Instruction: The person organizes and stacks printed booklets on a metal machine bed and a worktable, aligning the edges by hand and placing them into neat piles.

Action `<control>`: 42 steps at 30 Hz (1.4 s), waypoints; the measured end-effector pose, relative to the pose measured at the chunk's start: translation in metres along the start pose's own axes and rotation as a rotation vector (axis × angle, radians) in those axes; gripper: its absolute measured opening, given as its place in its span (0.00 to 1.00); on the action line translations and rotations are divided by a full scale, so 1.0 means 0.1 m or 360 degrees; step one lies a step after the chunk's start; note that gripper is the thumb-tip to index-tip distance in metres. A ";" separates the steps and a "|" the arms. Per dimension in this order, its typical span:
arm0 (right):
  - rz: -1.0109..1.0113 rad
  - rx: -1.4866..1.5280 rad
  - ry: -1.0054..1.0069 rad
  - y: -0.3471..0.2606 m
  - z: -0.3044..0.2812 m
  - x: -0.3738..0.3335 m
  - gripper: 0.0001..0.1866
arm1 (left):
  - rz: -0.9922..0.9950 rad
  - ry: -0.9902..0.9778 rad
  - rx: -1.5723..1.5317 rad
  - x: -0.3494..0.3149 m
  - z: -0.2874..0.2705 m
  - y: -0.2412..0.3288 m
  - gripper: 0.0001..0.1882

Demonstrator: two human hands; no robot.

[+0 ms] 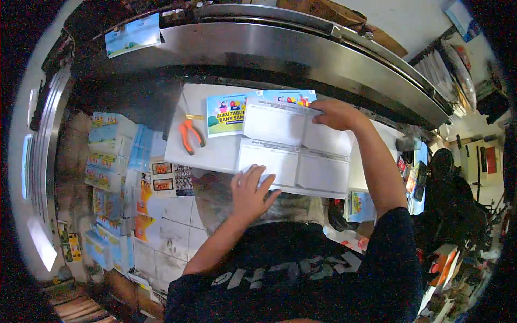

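Note:
A stack of white printed sheets (269, 126), each marked out in four ruled boxes, lies on the white tabletop (212, 153). At its upper right corner my right hand (342, 116) has its fingers curled over the edge, pinching the paper. My left hand (250, 191) rests at the lower left edge, fingers spread and touching the sheets. Partly under the stack is a colourful blue and green printed cover (225, 116); another similar cover (291, 97) shows at the far edge. Left of these lie orange-handled pliers (191, 134).
Beyond the table runs a long metal machine bar (258, 48), with a blue printed card (133, 36) on it. Piles of printed covers (107, 161) stand on the left, above a tiled floor (175, 231). More printed papers (361, 206) lie at the right.

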State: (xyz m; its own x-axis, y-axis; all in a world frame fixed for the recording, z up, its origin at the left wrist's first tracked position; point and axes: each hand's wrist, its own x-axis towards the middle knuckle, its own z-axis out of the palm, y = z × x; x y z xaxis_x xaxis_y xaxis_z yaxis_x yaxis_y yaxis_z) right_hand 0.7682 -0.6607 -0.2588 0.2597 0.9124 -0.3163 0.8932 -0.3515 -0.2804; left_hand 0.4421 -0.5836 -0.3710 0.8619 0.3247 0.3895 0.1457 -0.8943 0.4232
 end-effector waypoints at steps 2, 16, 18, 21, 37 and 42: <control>-0.0033 -0.0021 0.0003 -0.03 -0.06 -0.04 0.24 | -0.0006 -0.0036 -0.0018 -0.01 -0.01 -0.02 0.23; 0.0081 -0.0980 0.1551 -0.33 -1.23 1.31 0.23 | -0.0200 0.0162 -0.0232 -0.54 -0.33 -0.29 0.25; -0.0138 -0.0756 0.1420 -0.41 -0.90 1.62 0.27 | -0.0286 0.0164 -0.0196 -0.62 -0.40 -0.43 0.25; -0.0102 -0.0820 0.1499 -0.47 -0.60 1.71 0.28 | -0.0492 0.0250 -0.0241 -0.73 -0.56 -0.54 0.24; 0.0047 -0.0336 0.0073 -1.13 0.85 -0.92 0.37 | -0.0285 0.0242 -0.0201 -0.55 -0.49 -0.66 0.15; -0.0061 -0.0307 0.0023 -1.12 0.74 -0.82 0.41 | -0.0452 0.0371 -0.0381 -0.65 0.00 -0.53 0.13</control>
State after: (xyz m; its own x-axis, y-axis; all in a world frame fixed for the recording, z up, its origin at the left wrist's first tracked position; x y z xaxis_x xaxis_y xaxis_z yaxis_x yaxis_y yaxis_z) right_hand 0.6196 -0.7117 -0.2681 0.2281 0.9279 -0.2950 0.9560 -0.2709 -0.1129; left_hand 0.3780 -0.5568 -0.4186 0.6670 0.6330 0.3930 0.2210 -0.6718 0.7070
